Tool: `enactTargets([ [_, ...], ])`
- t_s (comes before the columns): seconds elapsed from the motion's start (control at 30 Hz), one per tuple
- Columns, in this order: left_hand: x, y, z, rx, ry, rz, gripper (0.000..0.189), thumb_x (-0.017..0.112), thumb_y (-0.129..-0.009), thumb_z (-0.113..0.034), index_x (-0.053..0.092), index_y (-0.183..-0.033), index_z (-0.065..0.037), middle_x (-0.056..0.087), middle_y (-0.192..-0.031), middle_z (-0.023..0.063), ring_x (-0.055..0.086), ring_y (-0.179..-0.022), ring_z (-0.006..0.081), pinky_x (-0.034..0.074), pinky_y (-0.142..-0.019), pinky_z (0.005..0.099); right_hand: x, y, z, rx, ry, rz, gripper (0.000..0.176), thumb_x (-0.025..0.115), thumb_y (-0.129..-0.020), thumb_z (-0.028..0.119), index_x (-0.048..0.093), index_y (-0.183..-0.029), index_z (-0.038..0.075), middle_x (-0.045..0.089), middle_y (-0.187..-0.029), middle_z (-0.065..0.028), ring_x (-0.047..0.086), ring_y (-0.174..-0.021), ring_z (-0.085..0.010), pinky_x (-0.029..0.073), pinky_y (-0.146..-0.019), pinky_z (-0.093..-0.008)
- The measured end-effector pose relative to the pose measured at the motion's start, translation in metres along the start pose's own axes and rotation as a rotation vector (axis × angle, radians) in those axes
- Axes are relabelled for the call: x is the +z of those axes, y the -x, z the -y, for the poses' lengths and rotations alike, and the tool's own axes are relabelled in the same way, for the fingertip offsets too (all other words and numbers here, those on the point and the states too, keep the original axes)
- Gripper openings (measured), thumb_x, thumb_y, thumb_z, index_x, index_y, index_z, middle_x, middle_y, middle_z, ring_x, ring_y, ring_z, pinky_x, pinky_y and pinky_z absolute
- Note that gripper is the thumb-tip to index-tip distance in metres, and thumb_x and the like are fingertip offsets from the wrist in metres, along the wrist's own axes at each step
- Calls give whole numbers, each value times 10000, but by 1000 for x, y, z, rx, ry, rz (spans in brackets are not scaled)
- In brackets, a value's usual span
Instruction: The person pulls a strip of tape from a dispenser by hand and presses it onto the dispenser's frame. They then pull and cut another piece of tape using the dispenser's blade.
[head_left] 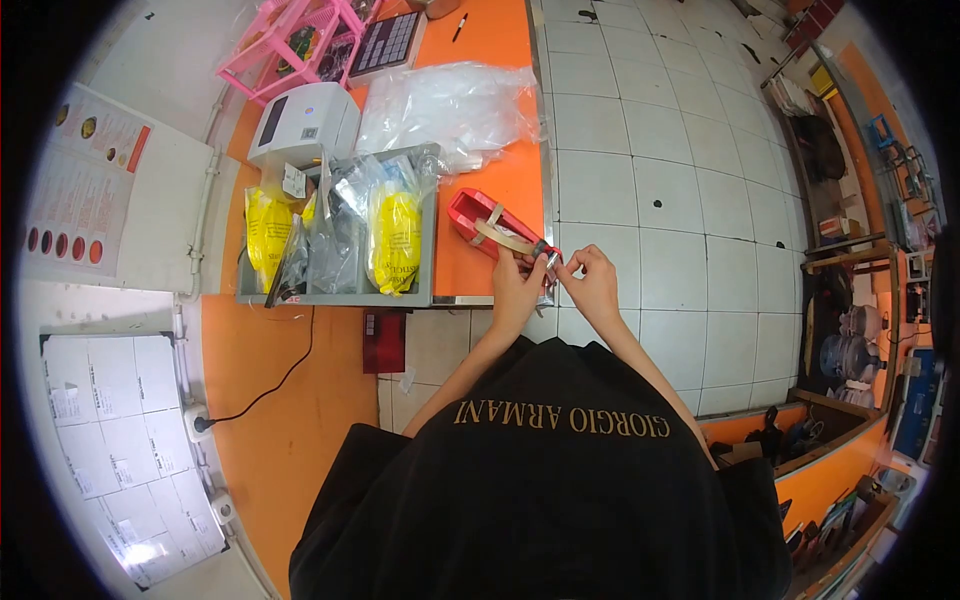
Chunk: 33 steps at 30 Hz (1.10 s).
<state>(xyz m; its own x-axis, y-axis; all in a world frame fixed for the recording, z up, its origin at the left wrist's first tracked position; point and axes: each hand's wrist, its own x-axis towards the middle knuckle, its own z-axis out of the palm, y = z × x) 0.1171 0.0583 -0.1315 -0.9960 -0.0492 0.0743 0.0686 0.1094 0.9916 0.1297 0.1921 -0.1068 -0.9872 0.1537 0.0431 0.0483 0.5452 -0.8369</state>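
A red tape dispenser [475,212] with a roll of tan tape [505,238] lies at the right edge of the orange table. Its narrow front end points toward me. My left hand [515,290] is closed at that end, with the fingertips against the dispenser's metal tip. Just right of it, my right hand [595,286] has thumb and forefinger pinched together near the tip. What either hand grips is too small to make out.
A grey divided bin [432,230] holds yellow packs in clear plastic. Behind it are a white label printer [308,122], clear plastic bags [440,105], a keypad [385,45] and a pink basket [290,45]. Shelving [850,255] lines the right side.
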Motion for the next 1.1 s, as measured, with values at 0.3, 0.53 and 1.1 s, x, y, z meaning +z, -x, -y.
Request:
enactTargets([
  [0.3,-1,0,-12,-25,-5,7,325,626,-861,-89,409,-1083,6,530,-769,80,606,-640,156,517,-508,269,2,-3,5,39,72,2,223,686,-726,168,563,-615,20,553,-752,-130,565,-747,-322,449,-667,-427],
  [0.53,-3,-1,-5,10,-15,0,315,627,-862,-86,419,-1085,-4,531,-770,68,558,-630,133,484,-557,264,-10,-14,-49,76,175,-43,230,692,-717,204,590,-640,12,563,-747,-149,584,-708,-338,464,-640,-438],
  [1.1,-11,-26,-9,75,-74,-117,235,616,-892,-194,498,-808,-9,553,-660,56,520,-593,131,427,-574,285,-32,22,-41,168,-117,-50,281,738,-742,243,601,-664,10,564,-710,-80,470,-549,-165,402,-539,-325],
])
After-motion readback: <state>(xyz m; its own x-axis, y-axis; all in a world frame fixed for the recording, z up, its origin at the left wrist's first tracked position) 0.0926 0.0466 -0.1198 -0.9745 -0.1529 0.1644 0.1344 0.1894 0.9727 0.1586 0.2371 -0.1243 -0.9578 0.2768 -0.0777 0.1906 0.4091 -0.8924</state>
